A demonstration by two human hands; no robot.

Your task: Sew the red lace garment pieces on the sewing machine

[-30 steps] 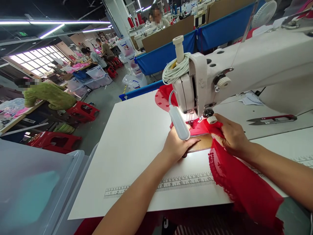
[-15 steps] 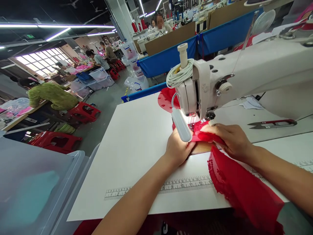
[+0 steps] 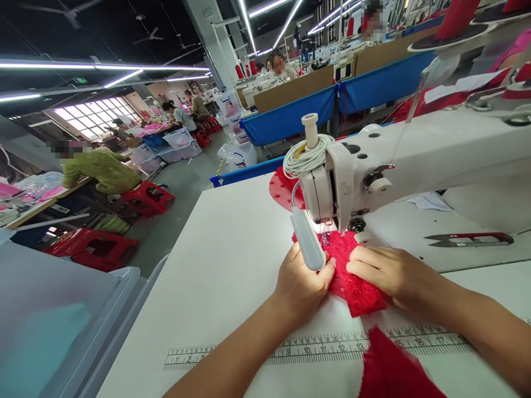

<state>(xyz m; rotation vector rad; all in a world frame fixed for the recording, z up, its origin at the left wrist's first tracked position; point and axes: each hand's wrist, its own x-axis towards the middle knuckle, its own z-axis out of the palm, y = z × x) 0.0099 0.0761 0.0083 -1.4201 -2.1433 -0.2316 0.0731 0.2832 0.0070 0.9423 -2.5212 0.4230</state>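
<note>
Red lace fabric lies under the needle of a white sewing machine. My left hand pinches its left edge between thumb and fingers, partly behind a white clip-on lamp. On the fabric's right side, my right hand grips with fingers curled and pressed together. The fabric spreads fairly flat between both hands, just in front of the presser foot. A second stretch of red fabric hangs over the table's front edge; whether it joins the first piece I cannot tell.
Thread snips lie on the machine bed to the right. A printed ruler runs along the white table. Clear plastic bins stand at left. Other people sit at tables behind, near red stools.
The bunched fabric is now spread flatter, with its lace face showing towards me. The hanging red piece has dropped lower. My head view has tilted up slightly.
</note>
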